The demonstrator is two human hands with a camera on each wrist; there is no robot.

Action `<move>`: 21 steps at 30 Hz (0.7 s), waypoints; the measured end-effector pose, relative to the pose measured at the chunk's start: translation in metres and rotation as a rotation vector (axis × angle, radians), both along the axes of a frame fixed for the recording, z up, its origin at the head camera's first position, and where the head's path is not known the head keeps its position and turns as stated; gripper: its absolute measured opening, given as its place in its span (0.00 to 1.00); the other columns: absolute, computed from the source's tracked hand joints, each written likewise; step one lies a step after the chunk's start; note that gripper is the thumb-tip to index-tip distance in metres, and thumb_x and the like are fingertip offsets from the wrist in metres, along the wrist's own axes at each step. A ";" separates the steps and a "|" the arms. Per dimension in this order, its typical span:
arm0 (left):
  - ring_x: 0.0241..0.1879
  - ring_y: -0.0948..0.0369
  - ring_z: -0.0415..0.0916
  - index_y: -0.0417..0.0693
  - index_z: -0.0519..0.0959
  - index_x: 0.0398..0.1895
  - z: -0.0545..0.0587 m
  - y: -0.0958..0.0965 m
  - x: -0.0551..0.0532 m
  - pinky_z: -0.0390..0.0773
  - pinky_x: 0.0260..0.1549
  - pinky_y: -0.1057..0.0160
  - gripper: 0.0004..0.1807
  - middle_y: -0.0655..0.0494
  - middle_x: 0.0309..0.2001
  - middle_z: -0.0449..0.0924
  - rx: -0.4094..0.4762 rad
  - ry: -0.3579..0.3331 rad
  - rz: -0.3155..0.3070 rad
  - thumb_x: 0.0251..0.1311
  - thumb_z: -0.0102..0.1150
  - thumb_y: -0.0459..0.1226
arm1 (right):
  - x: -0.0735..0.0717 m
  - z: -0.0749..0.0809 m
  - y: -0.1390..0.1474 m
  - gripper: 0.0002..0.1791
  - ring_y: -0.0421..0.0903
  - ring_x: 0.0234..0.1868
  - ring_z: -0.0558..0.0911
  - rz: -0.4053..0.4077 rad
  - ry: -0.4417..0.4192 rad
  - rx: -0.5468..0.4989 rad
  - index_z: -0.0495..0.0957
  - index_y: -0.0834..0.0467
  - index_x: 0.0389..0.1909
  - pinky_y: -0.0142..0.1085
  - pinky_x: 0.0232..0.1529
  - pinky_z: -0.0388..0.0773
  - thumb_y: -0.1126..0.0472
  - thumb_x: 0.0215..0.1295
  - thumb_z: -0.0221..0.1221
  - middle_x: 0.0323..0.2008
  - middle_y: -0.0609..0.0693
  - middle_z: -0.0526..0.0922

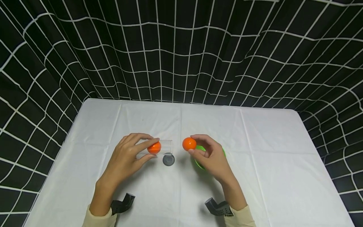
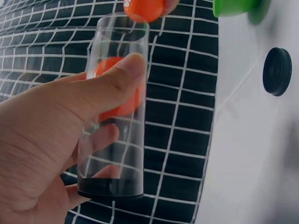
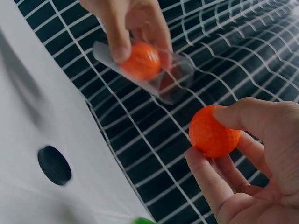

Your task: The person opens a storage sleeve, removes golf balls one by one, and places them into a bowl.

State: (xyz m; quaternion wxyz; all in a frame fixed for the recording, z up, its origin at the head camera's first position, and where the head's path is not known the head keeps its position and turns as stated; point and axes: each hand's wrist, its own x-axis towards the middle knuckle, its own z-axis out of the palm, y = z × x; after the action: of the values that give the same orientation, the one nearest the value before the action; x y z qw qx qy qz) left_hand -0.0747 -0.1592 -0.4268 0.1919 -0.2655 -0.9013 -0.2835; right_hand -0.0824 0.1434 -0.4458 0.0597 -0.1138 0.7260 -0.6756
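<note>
My left hand (image 1: pixel 129 154) grips a clear plastic tube (image 2: pixel 133 154) with a black base, thumb on one side and fingers round the other. Inside the tube, around its middle, sits an orange ball (image 1: pixel 154 148). The tube lies sideways in the head view, its open mouth facing right. Between thumb and fingertips my right hand (image 1: pixel 211 156) pinches a second orange ball (image 3: pixel 212 131), held just off the tube's mouth. That ball has a dimpled surface, like a golf ball.
A round black cap (image 1: pixel 168 159) lies on the white-covered table (image 1: pixel 272 176) below the tube. Partly hidden under the right hand is a green bowl (image 1: pixel 200 164). Black walls with a white grid (image 1: pixel 181 47) stand behind and beside the table.
</note>
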 end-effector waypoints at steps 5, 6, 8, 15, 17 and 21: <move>0.52 0.56 0.83 0.61 0.87 0.60 -0.002 0.001 -0.002 0.81 0.55 0.52 0.28 0.60 0.53 0.87 0.024 0.014 -0.015 0.53 0.82 0.47 | -0.002 0.002 0.016 0.24 0.52 0.46 0.90 -0.023 0.000 0.004 0.77 0.61 0.64 0.31 0.52 0.88 0.69 0.68 0.68 0.57 0.52 0.82; 0.51 0.58 0.83 0.61 0.87 0.60 -0.003 0.001 -0.002 0.82 0.52 0.53 0.28 0.60 0.53 0.87 0.028 0.014 -0.016 0.53 0.82 0.47 | -0.003 0.002 0.019 0.24 0.53 0.45 0.91 -0.024 0.001 0.001 0.77 0.62 0.64 0.31 0.53 0.88 0.70 0.68 0.68 0.57 0.52 0.82; 0.47 0.60 0.82 0.61 0.87 0.60 -0.003 0.001 -0.002 0.81 0.48 0.55 0.28 0.61 0.54 0.87 0.033 0.012 -0.015 0.53 0.81 0.47 | -0.003 0.003 0.024 0.24 0.54 0.46 0.91 -0.027 0.012 0.000 0.76 0.63 0.64 0.31 0.52 0.88 0.71 0.68 0.68 0.57 0.51 0.81; 0.41 0.64 0.81 0.61 0.86 0.61 -0.005 0.001 -0.002 0.82 0.40 0.60 0.29 0.61 0.55 0.87 0.054 0.006 -0.017 0.53 0.82 0.46 | -0.003 0.006 0.039 0.24 0.46 0.48 0.90 -0.036 0.073 0.052 0.77 0.64 0.63 0.30 0.54 0.87 0.72 0.68 0.67 0.58 0.50 0.82; 0.40 0.65 0.81 0.61 0.86 0.61 -0.005 0.002 -0.002 0.82 0.39 0.61 0.29 0.61 0.55 0.87 0.055 0.007 -0.019 0.53 0.82 0.46 | -0.003 0.007 0.042 0.23 0.41 0.51 0.89 -0.037 0.089 0.079 0.78 0.63 0.63 0.30 0.56 0.86 0.72 0.67 0.67 0.58 0.52 0.82; 0.39 0.65 0.81 0.61 0.86 0.61 -0.006 0.002 -0.002 0.82 0.38 0.61 0.29 0.61 0.55 0.87 0.053 -0.001 -0.017 0.53 0.82 0.46 | -0.002 0.008 0.047 0.23 0.36 0.56 0.84 -0.044 0.121 0.165 0.79 0.61 0.62 0.29 0.58 0.85 0.71 0.67 0.69 0.59 0.55 0.82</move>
State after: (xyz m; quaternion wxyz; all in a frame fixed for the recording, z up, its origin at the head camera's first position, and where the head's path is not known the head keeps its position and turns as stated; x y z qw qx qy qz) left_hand -0.0769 -0.1568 -0.4325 0.1960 -0.2676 -0.8914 -0.3088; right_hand -0.0844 0.1905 -0.4380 0.0101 -0.1328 0.7838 -0.6065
